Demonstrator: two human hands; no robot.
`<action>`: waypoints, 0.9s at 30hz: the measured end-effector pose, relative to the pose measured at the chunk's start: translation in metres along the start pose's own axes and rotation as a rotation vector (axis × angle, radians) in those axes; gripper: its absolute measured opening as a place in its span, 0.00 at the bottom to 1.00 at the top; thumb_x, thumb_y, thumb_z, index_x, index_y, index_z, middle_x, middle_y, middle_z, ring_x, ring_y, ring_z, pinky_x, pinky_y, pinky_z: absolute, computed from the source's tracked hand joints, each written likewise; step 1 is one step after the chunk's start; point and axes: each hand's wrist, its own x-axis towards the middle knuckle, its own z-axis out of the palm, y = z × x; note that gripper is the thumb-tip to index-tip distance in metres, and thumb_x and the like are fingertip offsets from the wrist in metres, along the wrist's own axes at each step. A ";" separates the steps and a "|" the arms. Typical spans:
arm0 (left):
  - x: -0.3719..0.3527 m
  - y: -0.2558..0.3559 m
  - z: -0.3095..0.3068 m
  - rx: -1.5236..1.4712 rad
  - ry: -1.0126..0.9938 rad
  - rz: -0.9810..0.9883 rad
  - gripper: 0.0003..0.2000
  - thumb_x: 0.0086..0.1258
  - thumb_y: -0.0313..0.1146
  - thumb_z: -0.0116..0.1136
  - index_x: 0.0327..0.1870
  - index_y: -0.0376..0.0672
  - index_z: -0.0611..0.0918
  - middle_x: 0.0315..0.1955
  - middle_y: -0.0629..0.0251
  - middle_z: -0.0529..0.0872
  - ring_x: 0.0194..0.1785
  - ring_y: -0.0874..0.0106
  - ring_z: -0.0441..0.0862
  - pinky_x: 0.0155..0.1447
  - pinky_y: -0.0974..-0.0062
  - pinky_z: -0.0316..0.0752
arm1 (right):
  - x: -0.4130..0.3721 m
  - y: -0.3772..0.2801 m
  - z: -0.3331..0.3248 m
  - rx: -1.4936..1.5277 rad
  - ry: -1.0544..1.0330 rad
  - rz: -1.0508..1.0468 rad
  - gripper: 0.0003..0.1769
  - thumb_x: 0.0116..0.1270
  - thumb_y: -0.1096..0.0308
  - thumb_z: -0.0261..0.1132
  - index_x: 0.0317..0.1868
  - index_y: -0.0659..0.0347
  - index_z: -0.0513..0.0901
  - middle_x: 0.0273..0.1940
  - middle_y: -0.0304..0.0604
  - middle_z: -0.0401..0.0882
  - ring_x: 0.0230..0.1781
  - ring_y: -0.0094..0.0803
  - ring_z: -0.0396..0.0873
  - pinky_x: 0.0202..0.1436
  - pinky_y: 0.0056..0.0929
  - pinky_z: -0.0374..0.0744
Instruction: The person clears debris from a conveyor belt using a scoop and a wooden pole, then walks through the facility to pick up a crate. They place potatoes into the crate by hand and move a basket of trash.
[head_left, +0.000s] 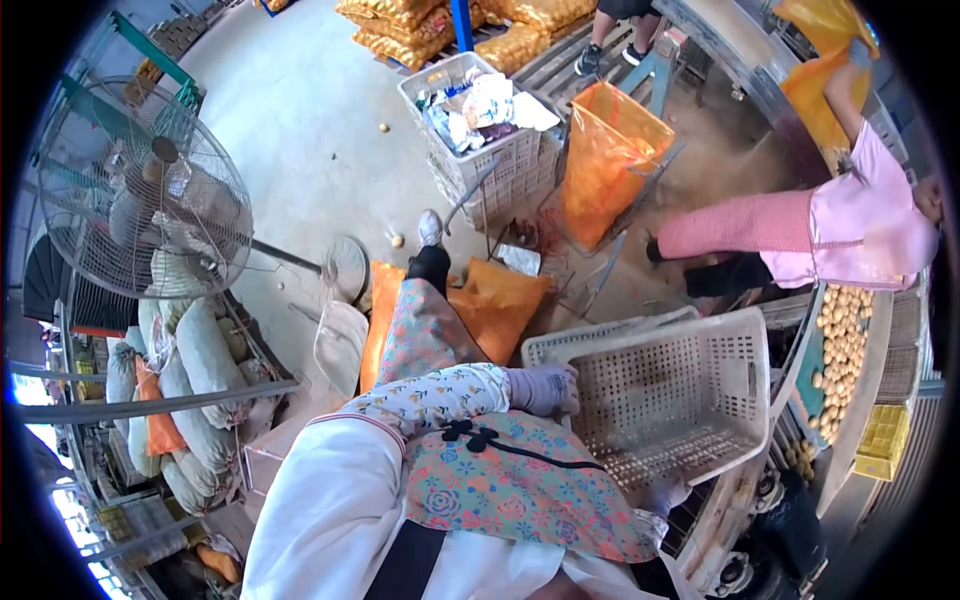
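Note:
An empty grey plastic crate [680, 390] with perforated walls is tilted in front of my body, its open side toward me. My left hand [543, 389], in a light glove, is closed on the crate's near left rim. At the crate's lower edge is my right hand [662, 494], also gloved and partly hidden by the apron and the crate; its fingers cannot be made out. Behind the held crate shows the rim of another pale crate [600, 330].
A co-worker in pink [850, 225] stands by a conveyor with potatoes [842, 340] at the right. Ahead are an orange bag [610, 165] on a stand and a crate of rubbish [470, 150]. A large fan [150, 190] and sacks [205, 365] are at the left.

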 end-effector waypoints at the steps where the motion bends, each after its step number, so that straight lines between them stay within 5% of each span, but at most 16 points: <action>1: -0.004 -0.005 -0.012 -0.030 -0.003 0.003 0.10 0.50 0.33 0.66 0.35 0.50 0.83 0.34 0.69 0.84 0.44 0.66 0.80 0.62 0.65 0.67 | 0.008 0.008 -0.002 -0.161 0.057 -0.083 0.17 0.61 0.74 0.61 0.50 0.69 0.70 0.41 0.53 0.78 0.39 0.42 0.79 0.43 0.42 0.82; 4: -0.015 -0.028 -0.038 -0.087 0.105 0.049 0.11 0.53 0.30 0.64 0.39 0.48 0.82 0.36 0.67 0.84 0.46 0.66 0.80 0.66 0.64 0.65 | 0.000 -0.001 0.002 -0.244 0.122 -0.082 0.22 0.62 0.64 0.66 0.51 0.69 0.73 0.46 0.54 0.80 0.41 0.46 0.80 0.46 0.44 0.81; 6: -0.027 -0.047 -0.062 -0.049 0.281 0.102 0.12 0.55 0.29 0.63 0.41 0.47 0.82 0.35 0.66 0.84 0.47 0.65 0.80 0.65 0.63 0.66 | -0.055 -0.049 0.029 -0.862 0.297 -0.101 0.32 0.59 0.54 0.69 0.57 0.68 0.71 0.49 0.55 0.80 0.45 0.51 0.81 0.48 0.49 0.80; 7: -0.036 -0.057 -0.083 -0.063 0.263 0.010 0.13 0.56 0.28 0.61 0.44 0.47 0.81 0.37 0.65 0.84 0.47 0.64 0.80 0.65 0.63 0.66 | -0.062 -0.051 0.039 -1.225 0.482 -0.130 0.37 0.63 0.46 0.63 0.62 0.66 0.68 0.46 0.57 0.81 0.43 0.55 0.81 0.49 0.50 0.79; 8: -0.049 -0.074 -0.106 -0.012 0.226 -0.096 0.13 0.57 0.28 0.60 0.44 0.47 0.82 0.37 0.64 0.84 0.47 0.63 0.80 0.64 0.62 0.66 | -0.048 -0.037 0.040 -1.336 0.663 -0.229 0.46 0.61 0.34 0.61 0.67 0.63 0.62 0.46 0.58 0.80 0.47 0.57 0.79 0.52 0.51 0.78; 10: -0.079 -0.103 -0.150 0.066 0.158 -0.315 0.12 0.59 0.28 0.58 0.45 0.47 0.82 0.38 0.63 0.84 0.47 0.63 0.81 0.63 0.61 0.66 | -0.069 -0.056 0.090 -1.370 0.740 -0.305 0.48 0.62 0.29 0.56 0.66 0.65 0.67 0.53 0.55 0.78 0.52 0.51 0.79 0.54 0.47 0.79; 11: -0.101 -0.120 -0.159 0.049 0.302 -0.332 0.12 0.60 0.29 0.58 0.45 0.47 0.82 0.37 0.62 0.84 0.46 0.61 0.81 0.61 0.60 0.68 | -0.030 -0.034 0.091 -1.438 0.617 -0.262 0.47 0.64 0.30 0.54 0.64 0.68 0.70 0.55 0.54 0.78 0.55 0.49 0.78 0.55 0.45 0.78; 12: -0.127 -0.145 -0.172 0.038 0.437 -0.344 0.12 0.60 0.29 0.58 0.45 0.46 0.82 0.37 0.60 0.84 0.45 0.60 0.81 0.59 0.60 0.69 | -0.051 -0.031 0.127 -1.115 0.487 -0.548 0.45 0.66 0.34 0.57 0.64 0.71 0.71 0.56 0.55 0.77 0.55 0.48 0.77 0.56 0.44 0.77; 14: -0.183 -0.204 -0.196 0.030 0.610 -0.464 0.10 0.61 0.32 0.59 0.44 0.46 0.83 0.34 0.58 0.83 0.42 0.57 0.80 0.53 0.59 0.71 | -0.093 -0.019 0.203 -0.217 -0.120 -0.424 0.43 0.68 0.41 0.60 0.66 0.74 0.67 0.53 0.54 0.79 0.50 0.48 0.78 0.54 0.42 0.78; 15: -0.213 -0.238 -0.203 0.059 0.643 -0.537 0.09 0.62 0.33 0.59 0.42 0.46 0.83 0.30 0.57 0.81 0.39 0.55 0.79 0.48 0.58 0.72 | -0.164 -0.054 0.258 -0.137 -0.072 0.200 0.31 0.71 0.52 0.60 0.65 0.67 0.71 0.50 0.50 0.79 0.46 0.43 0.77 0.52 0.39 0.77; 17: -0.277 -0.296 -0.241 -0.253 0.671 -0.707 0.12 0.67 0.35 0.57 0.49 0.44 0.84 0.40 0.51 0.85 0.47 0.53 0.82 0.54 0.60 0.75 | -0.181 0.005 0.285 -0.420 0.077 -0.234 0.22 0.66 0.57 0.63 0.53 0.65 0.75 0.42 0.53 0.80 0.42 0.48 0.79 0.46 0.42 0.77; 19: -0.371 -0.378 -0.252 -0.379 0.496 -0.947 0.14 0.69 0.38 0.54 0.49 0.43 0.84 0.43 0.49 0.85 0.51 0.53 0.81 0.57 0.60 0.74 | -0.210 0.038 0.315 -0.619 0.403 -0.401 0.14 0.61 0.62 0.66 0.40 0.63 0.79 0.35 0.57 0.80 0.38 0.53 0.80 0.40 0.45 0.78; 20: -0.394 -0.378 -0.310 -0.410 0.371 -1.033 0.15 0.68 0.40 0.54 0.48 0.42 0.84 0.45 0.50 0.85 0.53 0.54 0.81 0.58 0.61 0.74 | -0.220 0.041 0.307 -0.815 0.409 -0.405 0.16 0.59 0.67 0.68 0.45 0.63 0.74 0.38 0.50 0.82 0.35 0.42 0.81 0.39 0.41 0.78; 23: -0.513 -0.488 -0.294 -0.554 0.427 -1.407 0.16 0.63 0.40 0.56 0.46 0.42 0.86 0.41 0.54 0.88 0.49 0.60 0.85 0.55 0.64 0.78 | -0.263 0.014 0.370 -1.028 0.554 -0.189 0.15 0.59 0.66 0.68 0.44 0.62 0.75 0.38 0.50 0.82 0.35 0.42 0.81 0.39 0.41 0.78; 24: -0.483 -0.431 -0.400 -0.453 0.333 -1.501 0.16 0.63 0.40 0.56 0.45 0.43 0.86 0.41 0.56 0.88 0.48 0.60 0.85 0.55 0.63 0.78 | -0.272 0.009 0.385 -1.057 0.584 -0.145 0.15 0.59 0.66 0.68 0.44 0.61 0.75 0.37 0.50 0.82 0.36 0.43 0.81 0.39 0.42 0.78; 27: -0.566 -0.523 -0.363 -0.549 0.395 -1.481 0.14 0.66 0.35 0.56 0.49 0.41 0.84 0.44 0.57 0.87 0.49 0.62 0.85 0.55 0.64 0.79 | -0.284 -0.008 0.416 -1.114 0.642 -0.056 0.14 0.59 0.65 0.67 0.43 0.61 0.76 0.37 0.50 0.82 0.36 0.43 0.81 0.40 0.42 0.79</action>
